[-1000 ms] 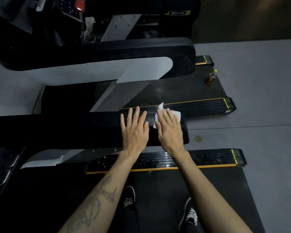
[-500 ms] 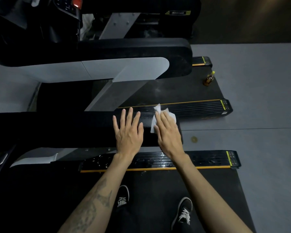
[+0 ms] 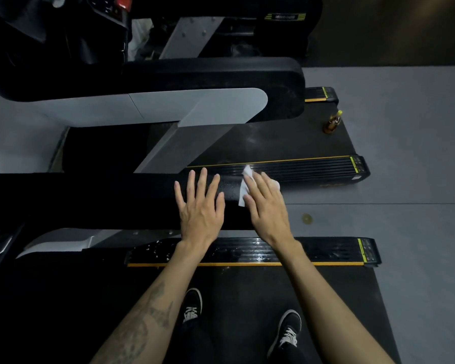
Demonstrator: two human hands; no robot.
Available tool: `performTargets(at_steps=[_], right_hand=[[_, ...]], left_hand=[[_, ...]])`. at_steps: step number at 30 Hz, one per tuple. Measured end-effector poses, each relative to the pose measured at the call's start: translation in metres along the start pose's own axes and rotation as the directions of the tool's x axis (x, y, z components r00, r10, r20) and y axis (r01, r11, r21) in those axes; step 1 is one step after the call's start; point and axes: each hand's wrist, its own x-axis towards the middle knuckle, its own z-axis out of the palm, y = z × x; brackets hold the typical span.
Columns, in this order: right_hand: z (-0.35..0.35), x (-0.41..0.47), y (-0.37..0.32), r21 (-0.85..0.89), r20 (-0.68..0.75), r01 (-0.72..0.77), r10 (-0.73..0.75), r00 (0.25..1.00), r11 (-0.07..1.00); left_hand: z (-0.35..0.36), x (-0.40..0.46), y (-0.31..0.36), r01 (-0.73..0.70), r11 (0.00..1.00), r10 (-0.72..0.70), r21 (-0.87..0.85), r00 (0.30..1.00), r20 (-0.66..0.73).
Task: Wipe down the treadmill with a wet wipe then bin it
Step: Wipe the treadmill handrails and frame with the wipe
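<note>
Grey gym floor (image 3: 405, 219), two dark treadmills, both hands lying flat on the near handrail (image 3: 90, 200).
The right hand (image 3: 267, 206) is pressing the white wet wipe (image 3: 243, 191) with straight fingers near the rail's end edge; the left hand (image 3: 200, 206) is spreading open beside it, gripping nothing.

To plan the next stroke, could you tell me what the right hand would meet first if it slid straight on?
Likely nothing on the handrail: the right hand, flat on the wet wipe, would run off its far edge.

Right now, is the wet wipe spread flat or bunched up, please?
Mostly flat: the wet wipe lies pressed on the black handrail under the right hand; one corner sticks up.
</note>
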Motion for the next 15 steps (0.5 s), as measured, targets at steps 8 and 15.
performTargets(at_steps=[8,15], right_hand=[[0.004,0.059,-0.014,-0.116,0.066,-0.34,0.349,0.935,0.933],[-0.007,0.01,0.006,0.168,-0.008,-0.15,0.154,0.988,0.974]], left_hand=[[0.002,0.0,0.002,0.015,1.0,-0.015,0.009,1.0,0.005],[0.001,0.001,0.003,0.023,1.0,-0.023,0.007,1.0,0.001]])
